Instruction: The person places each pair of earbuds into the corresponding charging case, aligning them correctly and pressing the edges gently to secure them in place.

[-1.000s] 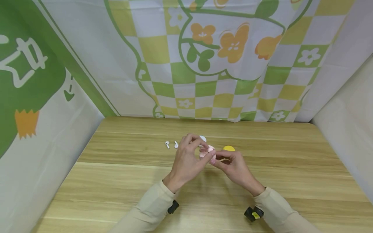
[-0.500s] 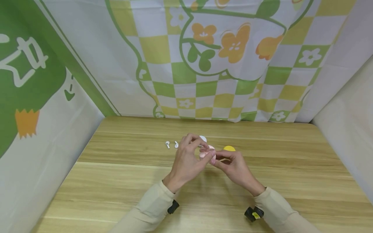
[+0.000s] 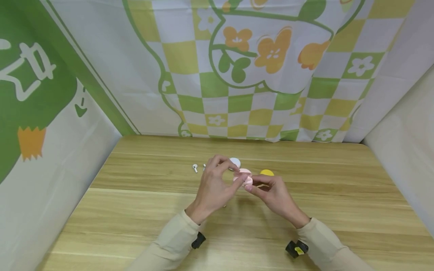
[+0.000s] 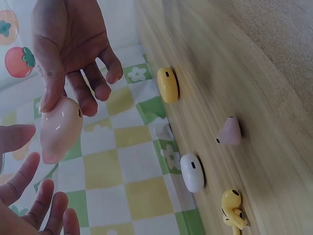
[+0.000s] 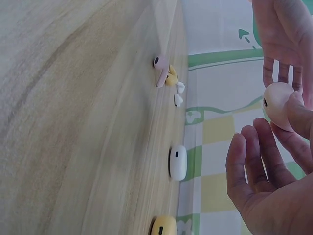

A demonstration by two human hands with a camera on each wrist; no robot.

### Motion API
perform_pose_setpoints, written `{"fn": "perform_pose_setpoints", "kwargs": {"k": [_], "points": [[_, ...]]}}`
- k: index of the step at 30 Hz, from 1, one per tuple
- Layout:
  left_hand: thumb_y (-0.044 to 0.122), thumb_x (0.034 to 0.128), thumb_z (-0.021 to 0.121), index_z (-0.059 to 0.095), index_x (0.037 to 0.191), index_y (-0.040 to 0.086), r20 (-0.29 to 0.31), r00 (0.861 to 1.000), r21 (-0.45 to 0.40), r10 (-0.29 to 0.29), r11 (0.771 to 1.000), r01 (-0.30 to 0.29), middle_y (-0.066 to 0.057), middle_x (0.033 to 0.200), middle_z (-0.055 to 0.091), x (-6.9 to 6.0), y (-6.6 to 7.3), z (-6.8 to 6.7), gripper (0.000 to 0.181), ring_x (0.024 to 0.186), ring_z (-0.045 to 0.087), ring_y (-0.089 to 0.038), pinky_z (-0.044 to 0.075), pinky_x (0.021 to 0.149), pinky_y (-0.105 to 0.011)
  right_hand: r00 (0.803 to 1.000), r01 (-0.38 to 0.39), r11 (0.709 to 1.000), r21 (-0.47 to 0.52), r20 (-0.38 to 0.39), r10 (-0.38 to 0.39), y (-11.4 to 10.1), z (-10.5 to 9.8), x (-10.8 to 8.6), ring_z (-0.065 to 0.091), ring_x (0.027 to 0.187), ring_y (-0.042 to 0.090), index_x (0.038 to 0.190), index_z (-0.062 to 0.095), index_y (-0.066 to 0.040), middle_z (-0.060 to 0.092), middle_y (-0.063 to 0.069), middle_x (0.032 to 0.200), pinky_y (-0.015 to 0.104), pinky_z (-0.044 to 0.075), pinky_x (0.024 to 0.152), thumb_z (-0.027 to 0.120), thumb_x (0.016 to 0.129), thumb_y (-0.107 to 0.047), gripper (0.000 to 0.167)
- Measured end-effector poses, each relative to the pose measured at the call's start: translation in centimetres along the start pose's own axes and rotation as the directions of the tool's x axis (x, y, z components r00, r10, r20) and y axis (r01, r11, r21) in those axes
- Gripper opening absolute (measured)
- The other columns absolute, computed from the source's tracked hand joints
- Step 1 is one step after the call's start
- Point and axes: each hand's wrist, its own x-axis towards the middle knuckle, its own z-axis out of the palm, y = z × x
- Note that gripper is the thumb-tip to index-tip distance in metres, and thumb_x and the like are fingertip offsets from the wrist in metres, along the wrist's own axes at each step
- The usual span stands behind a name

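Between thumb and fingers the right hand [image 3: 274, 194] pinches a pink earbud case [image 3: 249, 181] above the table, its lid raised in the head view. The left hand [image 3: 211, 188] is at the case's left side, fingers spread and loosely bent; in the left wrist view a small gap shows between its thumb and the case [image 4: 61, 129]. What lies inside the case cannot be seen. A pink earbud [image 4: 230, 131] rests on the table, with yellow earbuds [image 4: 232, 208] nearby.
A white case [image 3: 234, 163] stands behind the hands and a yellow case [image 3: 266, 172] to its right. One white earbud [image 3: 194, 168] lies left of the left hand; a second [image 5: 178, 100] shows in the right wrist view. A patterned cloth [image 3: 217, 79] hangs behind the table.
The left hand has shifted slightly left and its fingers have spread from the case. The case has moved slightly right, and more of its inside edge and the white case shows.
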Motion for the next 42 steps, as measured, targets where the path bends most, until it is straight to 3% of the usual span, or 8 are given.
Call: {"fn": "perform_pose_setpoints", "kwargs": {"k": [12, 24, 35, 42], "points": [[0.024, 0.0841, 0.085, 0.072, 0.091, 0.008, -0.001, 0.999, 0.003, -0.036, 0.999, 0.036, -0.005, 0.106, 0.061, -0.6, -0.9, -0.7, 0.023, 0.107, 0.057, -0.025, 0.046, 0.093, -0.045, 1.000, 0.002, 0.999, -0.046, -0.022, -0.004, 0.2, -0.5, -0.1, 0.070, 0.096, 0.021, 0.116, 0.074, 0.001, 0.074, 0.012, 0.107, 0.029, 0.058, 0.080, 0.075, 0.092, -0.007, 0.025], [0.021, 0.0836, 0.086, 0.073, 0.093, 0.009, 0.012, 0.999, 0.026, -0.053, 0.998, 0.053, -0.004, 0.106, 0.059, -1.7, -2.0, -1.7, 0.020, 0.106, 0.056, -0.023, 0.047, 0.091, -0.045, 0.999, 0.005, 0.999, -0.038, -0.036, -0.006, 0.5, -0.8, -0.5, 0.069, 0.092, 0.016, 0.111, 0.075, 0.004, 0.074, 0.014, 0.104, 0.029, 0.059, 0.079, 0.075, 0.091, -0.005, 0.021], [0.021, 0.0812, 0.087, 0.073, 0.090, 0.011, 0.062, 0.991, 0.070, -0.117, 0.991, 0.113, -0.004, 0.103, 0.061, -2.8, -2.9, -1.5, 0.019, 0.103, 0.058, -0.025, 0.047, 0.090, -0.047, 0.999, 0.002, 0.999, -0.036, -0.048, -0.004, 0.6, -1.0, -0.6, 0.068, 0.091, 0.012, 0.109, 0.076, 0.004, 0.074, 0.014, 0.102, 0.028, 0.058, 0.078, 0.076, 0.090, -0.004, 0.020], [0.021, 0.0803, 0.087, 0.075, 0.091, 0.010, 0.117, 0.986, 0.113, -0.116, 0.988, 0.102, -0.003, 0.100, 0.061, -3.4, -3.5, -1.2, 0.020, 0.100, 0.059, -0.026, 0.047, 0.090, -0.047, 0.999, -0.008, 0.999, -0.039, -0.045, 0.006, 0.7, -1.1, -0.5, 0.068, 0.091, 0.011, 0.109, 0.076, 0.003, 0.074, 0.012, 0.103, 0.029, 0.059, 0.078, 0.076, 0.091, -0.004, 0.020]]}}
